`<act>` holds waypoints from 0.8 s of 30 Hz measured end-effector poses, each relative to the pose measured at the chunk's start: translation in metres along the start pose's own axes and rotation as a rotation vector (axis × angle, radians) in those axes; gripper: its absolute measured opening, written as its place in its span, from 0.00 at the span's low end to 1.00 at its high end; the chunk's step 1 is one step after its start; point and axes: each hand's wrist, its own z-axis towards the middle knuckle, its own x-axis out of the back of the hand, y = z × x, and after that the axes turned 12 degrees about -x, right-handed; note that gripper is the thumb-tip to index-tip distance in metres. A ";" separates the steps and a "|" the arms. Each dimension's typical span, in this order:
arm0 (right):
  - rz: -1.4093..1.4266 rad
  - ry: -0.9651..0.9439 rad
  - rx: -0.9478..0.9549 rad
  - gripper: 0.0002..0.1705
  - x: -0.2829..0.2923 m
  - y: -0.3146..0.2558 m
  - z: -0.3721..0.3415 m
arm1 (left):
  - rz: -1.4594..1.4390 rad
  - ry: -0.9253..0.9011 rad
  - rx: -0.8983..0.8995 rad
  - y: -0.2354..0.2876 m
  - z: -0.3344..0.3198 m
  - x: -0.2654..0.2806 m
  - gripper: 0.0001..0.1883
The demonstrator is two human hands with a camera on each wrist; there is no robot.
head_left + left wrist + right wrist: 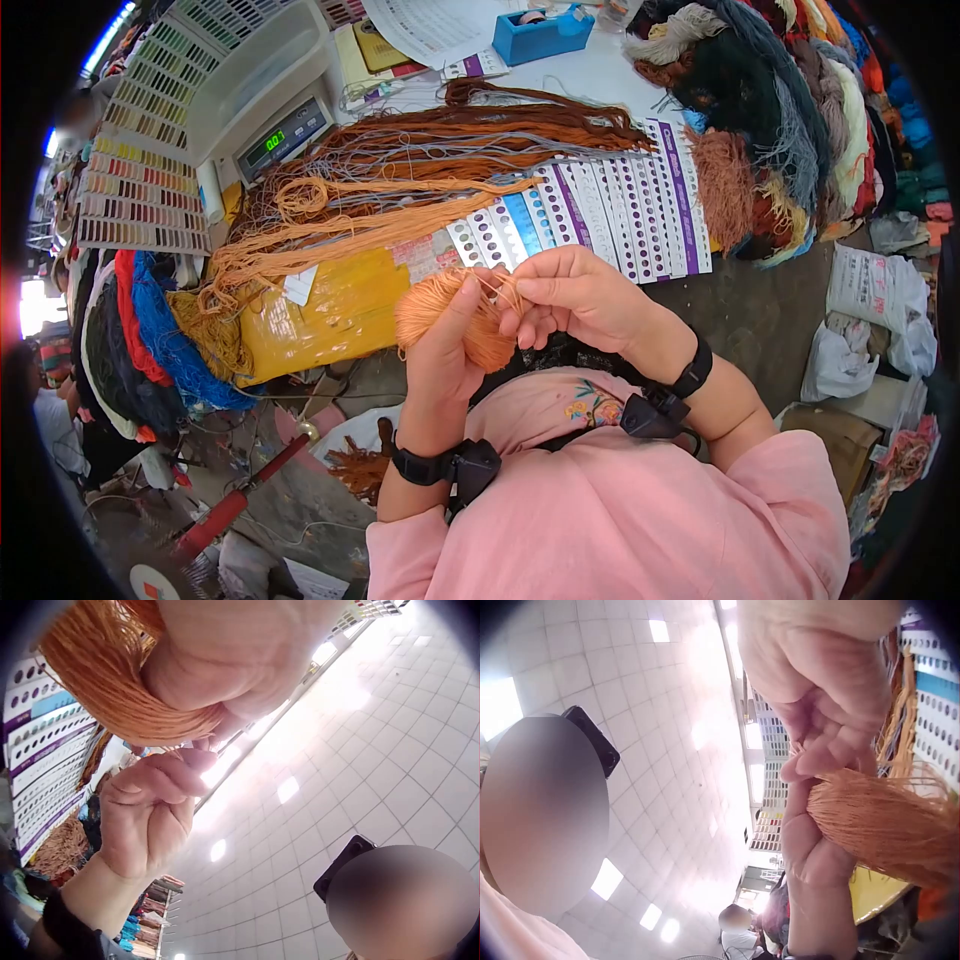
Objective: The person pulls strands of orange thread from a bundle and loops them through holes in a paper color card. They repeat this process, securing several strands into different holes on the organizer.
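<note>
My left hand point(445, 345) grips a bundle of orange thread point(490, 347), its thumb lying along the front of the strands. In the left wrist view the thread point(105, 679) loops round under that hand's fingers. At the top of the bundle, my right hand point(590, 297) pinches a few thin strands between thumb and forefinger. The right wrist view shows both hands meeting at the bundle's end, the right hand point(817, 675) above and the left hand point(810, 847) below. The remaining right fingers curl loosely.
Long brown, grey and orange hanks point(400, 150) lie across the table over hole-punched colour cards point(640, 215). A yellow packet point(310, 330) sits at the near edge. Behind stand a digital scale point(285, 135) and a blue tape dispenser point(540, 35). Yarn piles point(790, 110) hang at the right.
</note>
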 end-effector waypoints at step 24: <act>-0.221 0.267 0.030 0.06 -0.011 0.001 0.010 | 0.004 -0.146 0.048 0.003 0.000 0.002 0.18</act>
